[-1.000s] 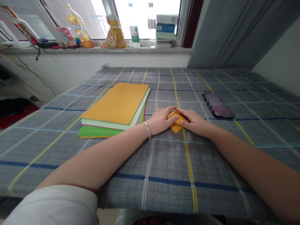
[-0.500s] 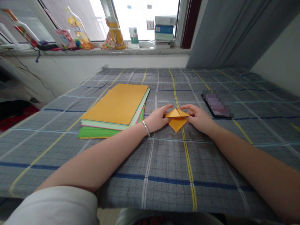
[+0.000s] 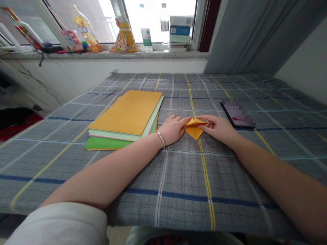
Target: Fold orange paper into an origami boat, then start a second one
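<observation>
A small piece of orange paper (image 3: 194,128), folded into a pointed shape, lies on the checked grey cloth, with its tip towards me. My left hand (image 3: 172,129) rests flat with its fingertips against the paper's left corner. My right hand (image 3: 217,129) comes in from the other side, its fingers on the right corner. Next to my left wrist lies a stack of coloured paper sheets (image 3: 125,113), orange on top, with pale green, pink and green beneath. A silver bangle (image 3: 160,139) circles my left wrist.
A smartphone (image 3: 238,115) with a pixelated screen lies to the right of my right hand. The cloth-covered table's near edge (image 3: 158,224) runs below my arms. Bottles and boxes stand on the windowsill (image 3: 107,55) at the back, and a grey curtain (image 3: 245,34) hangs at right.
My hands first pressed over the orange paper, then parted to show it, and now have closed in on its sides. The paper's top looks flatter and narrower.
</observation>
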The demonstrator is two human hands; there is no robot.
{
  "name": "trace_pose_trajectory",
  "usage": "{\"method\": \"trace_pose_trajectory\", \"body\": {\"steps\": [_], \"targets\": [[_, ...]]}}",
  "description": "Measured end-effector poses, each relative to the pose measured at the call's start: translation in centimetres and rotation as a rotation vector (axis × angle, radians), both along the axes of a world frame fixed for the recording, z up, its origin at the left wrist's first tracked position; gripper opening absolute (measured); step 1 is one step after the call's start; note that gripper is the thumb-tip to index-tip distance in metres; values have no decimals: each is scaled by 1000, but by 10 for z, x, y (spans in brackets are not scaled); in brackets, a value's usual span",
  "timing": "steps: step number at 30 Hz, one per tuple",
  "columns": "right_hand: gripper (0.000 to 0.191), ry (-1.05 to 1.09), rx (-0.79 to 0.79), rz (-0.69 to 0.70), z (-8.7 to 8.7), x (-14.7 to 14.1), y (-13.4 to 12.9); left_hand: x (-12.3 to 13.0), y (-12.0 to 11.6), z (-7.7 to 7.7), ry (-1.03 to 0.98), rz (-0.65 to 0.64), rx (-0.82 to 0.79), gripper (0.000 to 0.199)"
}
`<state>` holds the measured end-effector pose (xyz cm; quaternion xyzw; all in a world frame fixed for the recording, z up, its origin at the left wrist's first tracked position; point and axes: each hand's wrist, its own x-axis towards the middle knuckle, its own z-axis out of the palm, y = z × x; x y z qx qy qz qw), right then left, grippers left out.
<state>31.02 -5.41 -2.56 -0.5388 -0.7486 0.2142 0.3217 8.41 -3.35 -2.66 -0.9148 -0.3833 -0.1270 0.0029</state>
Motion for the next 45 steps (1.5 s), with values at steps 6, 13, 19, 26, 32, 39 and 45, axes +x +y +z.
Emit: {"method": "trace_pose_trajectory", "body": {"steps": [6,13,19,26,32,39,45], "targets": [[58,84,-177,104,-5,-4,1,4,-3,2,-13,5,-30,52],[90,-179,-138,-8,-8,-10,-5,9,-4,3,-15,63,-49,58],[84,-281,-117,10,-1,-9,-8,10,-4,1,-23,66,-39,55],[86,-569,21,-71,4,-10,-7,10,-4,1,-19,63,-29,55],[65,-216,-32,88,-4,6,0,9,-5,1,-13,62,-3,54],[21,-121,89,200,-2,17,5,7,-3,0,48,11,52,44],[26,-220,204,350,6,20,2,3,-3,1,120,-37,80,46]]}}
